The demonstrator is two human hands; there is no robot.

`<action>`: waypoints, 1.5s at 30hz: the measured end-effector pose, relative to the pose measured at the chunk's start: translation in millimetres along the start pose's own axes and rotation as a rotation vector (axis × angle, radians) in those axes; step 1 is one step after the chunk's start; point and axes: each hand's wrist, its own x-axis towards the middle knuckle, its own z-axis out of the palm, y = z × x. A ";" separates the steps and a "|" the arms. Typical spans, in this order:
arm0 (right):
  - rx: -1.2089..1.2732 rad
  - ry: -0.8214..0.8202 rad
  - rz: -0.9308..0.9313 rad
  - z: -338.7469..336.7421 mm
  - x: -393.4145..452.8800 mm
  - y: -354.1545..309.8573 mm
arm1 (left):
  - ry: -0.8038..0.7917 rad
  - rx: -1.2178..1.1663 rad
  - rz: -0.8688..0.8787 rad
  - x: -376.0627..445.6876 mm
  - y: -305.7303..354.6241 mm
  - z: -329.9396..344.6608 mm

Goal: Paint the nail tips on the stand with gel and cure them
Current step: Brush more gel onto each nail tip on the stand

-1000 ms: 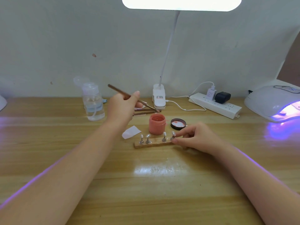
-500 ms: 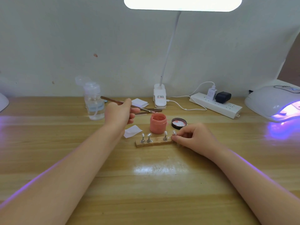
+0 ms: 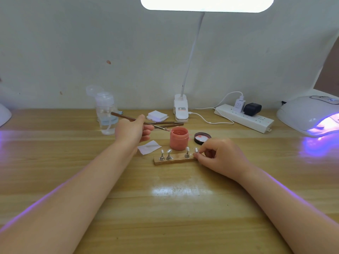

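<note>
One head-worn camera looks forward and down across the counter (image 3: 176, 208) toward the wall, close enough that both forearms fill the lower corners. The wooden stand (image 3: 174, 160) sits near frame center, the desk lamp (image 3: 206, 3) overhead behind it.

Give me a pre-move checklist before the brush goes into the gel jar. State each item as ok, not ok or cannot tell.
1. Gel jar open, its lid off and lying beside it on the table: ok.
2. Brush gripped in the left hand, bristle end pointing at the jar's rim: ok.
3. Stand steadied, right hand holding its right end: ok.
4. Nail tips upright on their posts, four visible: ok.
5. Bristles already loaded with gel: cannot tell, too small.
6. Curing lamp lit, purple glow at its opening: ok.
</note>
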 end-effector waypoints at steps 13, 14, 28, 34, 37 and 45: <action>0.477 0.304 0.191 9.1 5.3 -16.4 | -0.439 -0.132 0.401 -57.2 17.3 -11.3; 0.511 0.311 0.191 10.1 5.4 -18.8 | -0.452 -0.119 0.444 -62.9 14.3 -13.8; 0.620 0.353 0.193 18.4 2.2 -25.5 | -0.461 0.191 0.917 -100.3 -23.8 -23.5; 0.621 0.357 0.176 19.3 1.9 -25.5 | -0.459 0.256 0.995 -99.7 -25.9 -22.6; 0.604 0.356 0.158 19.0 1.4 -26.5 | -0.459 0.267 0.990 -99.1 -27.5 -21.9; 0.586 0.372 0.148 20.2 0.5 -26.2 | -0.460 0.293 0.898 -97.3 -32.5 -23.1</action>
